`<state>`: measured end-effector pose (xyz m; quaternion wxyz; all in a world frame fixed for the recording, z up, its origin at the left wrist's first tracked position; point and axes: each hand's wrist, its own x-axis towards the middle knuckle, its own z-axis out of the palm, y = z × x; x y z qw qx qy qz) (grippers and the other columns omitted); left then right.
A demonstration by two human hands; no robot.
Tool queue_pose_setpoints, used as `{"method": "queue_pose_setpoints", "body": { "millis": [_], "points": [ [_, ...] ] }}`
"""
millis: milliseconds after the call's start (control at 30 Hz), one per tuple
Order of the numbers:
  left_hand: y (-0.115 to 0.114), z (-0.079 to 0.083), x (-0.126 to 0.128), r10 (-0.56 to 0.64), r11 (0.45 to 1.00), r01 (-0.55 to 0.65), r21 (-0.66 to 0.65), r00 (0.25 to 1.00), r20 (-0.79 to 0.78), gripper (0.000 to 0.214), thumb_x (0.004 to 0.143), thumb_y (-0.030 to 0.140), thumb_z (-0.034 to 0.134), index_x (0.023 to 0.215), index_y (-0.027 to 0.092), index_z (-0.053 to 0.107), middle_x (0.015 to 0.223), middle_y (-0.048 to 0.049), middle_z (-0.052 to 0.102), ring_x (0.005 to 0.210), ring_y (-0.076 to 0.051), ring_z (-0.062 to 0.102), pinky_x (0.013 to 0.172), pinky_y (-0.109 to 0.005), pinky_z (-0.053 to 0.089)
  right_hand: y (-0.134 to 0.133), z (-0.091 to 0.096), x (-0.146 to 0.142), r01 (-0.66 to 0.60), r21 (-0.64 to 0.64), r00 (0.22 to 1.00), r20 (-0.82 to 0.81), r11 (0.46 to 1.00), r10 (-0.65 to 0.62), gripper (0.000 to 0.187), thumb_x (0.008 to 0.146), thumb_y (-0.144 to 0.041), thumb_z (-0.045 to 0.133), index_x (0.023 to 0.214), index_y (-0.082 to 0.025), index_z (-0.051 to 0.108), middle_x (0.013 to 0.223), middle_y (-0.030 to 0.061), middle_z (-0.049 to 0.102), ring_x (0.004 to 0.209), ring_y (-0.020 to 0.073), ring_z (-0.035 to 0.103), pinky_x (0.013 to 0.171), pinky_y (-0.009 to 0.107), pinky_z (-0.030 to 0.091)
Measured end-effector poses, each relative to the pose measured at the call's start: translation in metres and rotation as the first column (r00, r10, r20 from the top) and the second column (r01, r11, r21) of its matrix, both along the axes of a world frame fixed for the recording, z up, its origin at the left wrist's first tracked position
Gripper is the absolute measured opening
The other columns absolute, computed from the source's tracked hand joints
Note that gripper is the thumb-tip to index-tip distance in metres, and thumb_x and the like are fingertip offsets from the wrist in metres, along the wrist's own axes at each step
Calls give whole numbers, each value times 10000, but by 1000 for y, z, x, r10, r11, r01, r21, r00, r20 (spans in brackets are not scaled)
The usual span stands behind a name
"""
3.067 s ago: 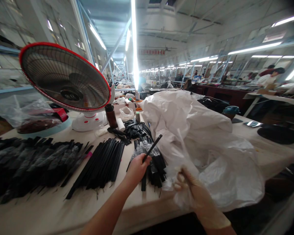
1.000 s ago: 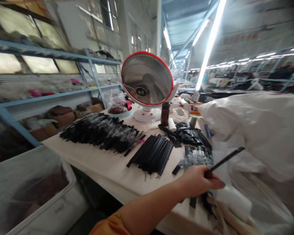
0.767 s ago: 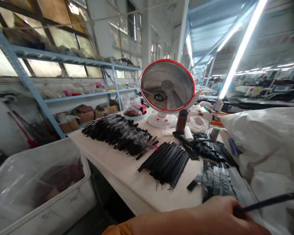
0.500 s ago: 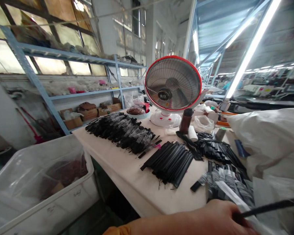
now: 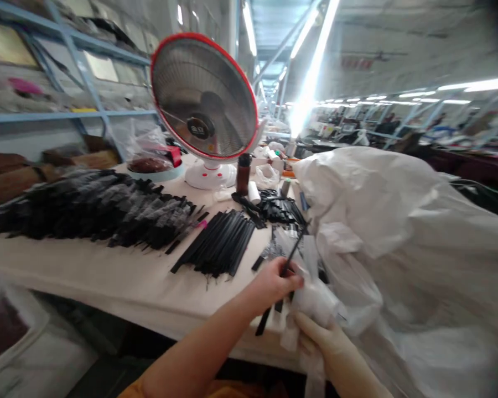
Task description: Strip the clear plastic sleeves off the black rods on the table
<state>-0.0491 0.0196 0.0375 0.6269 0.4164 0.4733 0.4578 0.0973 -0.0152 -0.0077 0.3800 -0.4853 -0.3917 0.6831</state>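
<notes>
My left hand [image 5: 274,284] is bare and pinches a thin black stick [image 5: 296,246] that slants up to the right, over the table's near edge. My right hand [image 5: 326,340], in a pale glove, is just below and right of it, fingers closed on a clear plastic sleeve [image 5: 311,301]. Both hands touch at the sleeve. A small pile of wrapped black pieces [image 5: 274,251] lies right behind them. Left of it lies a neat bundle of black sticks [image 5: 222,246].
A big white plastic sack [image 5: 398,221] fills the right side. A wide heap of black pieces [image 5: 91,207] covers the table's left. A red-rimmed fan [image 5: 203,97], a brown bottle [image 5: 243,174] and a bagged bowl [image 5: 151,163] stand at the back. Blue shelving [image 5: 66,72] lines the left wall.
The view has swung back right and down from the shelves and the bin. My gloved right hand is in sight again, meeting my left hand, which still holds the stick.
</notes>
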Motion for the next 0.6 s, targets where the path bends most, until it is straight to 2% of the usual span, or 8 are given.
{"method": "queue_pose_setpoints", "body": {
  "millis": [100,233,300,400,467,533,600],
  "points": [
    [6,-1,2,-25,1000,25,10,1000,12,268,660,205,658,895,170,536,654,79,496,470,-36,357,455,-182,258,3,1,-5,-76,-59,996,-51,995,73,328,629,-356,777,864,-148,681,498,-60,508,405,54,367,407,201,273],
    [12,-3,5,5,1000,-4,31,1000,-30,304,675,195,645,954,161,530,677,69,512,481,-35,379,464,-182,273,6,-1,-9,-142,-54,986,-94,988,137,325,627,-357,776,838,-126,687,549,-34,545,432,44,365,416,197,247],
    [15,-5,5,23,999,-20,48,998,-64,341,701,198,631,1021,160,520,698,60,533,474,-34,384,453,-179,272,8,-1,-9,-120,-68,990,-80,990,115,325,600,-348,797,818,-134,684,559,-31,556,449,55,404,426,196,280],
    [17,-8,0,27,997,-19,72,993,-117,363,774,288,589,1099,162,487,731,43,566,424,-28,361,408,-181,249,19,6,-1,27,-62,980,-195,998,-38,351,591,-344,810,864,-184,660,619,-36,585,504,80,482,465,200,360],
    [11,-8,-4,3,997,9,79,988,-153,328,815,397,537,1023,144,515,718,32,571,387,-25,351,376,-187,223,31,15,10,171,-89,939,-285,981,-190,313,612,-396,792,779,-192,622,563,-57,542,448,69,447,424,195,344],
    [-3,-9,-5,-68,995,81,63,981,-184,394,821,507,493,904,127,551,670,25,565,367,-29,368,358,-190,212,44,22,21,297,-122,890,-323,947,-321,332,613,-416,790,680,-186,561,486,-83,466,386,47,374,377,180,298],
    [-20,-11,-4,-198,980,201,-5,961,-195,504,805,606,460,882,120,570,625,27,557,371,-44,406,356,-186,228,56,25,31,396,-130,841,-346,909,-415,370,576,-393,819,645,-184,522,461,-97,432,372,37,349,365,168,288]
  ]
}}
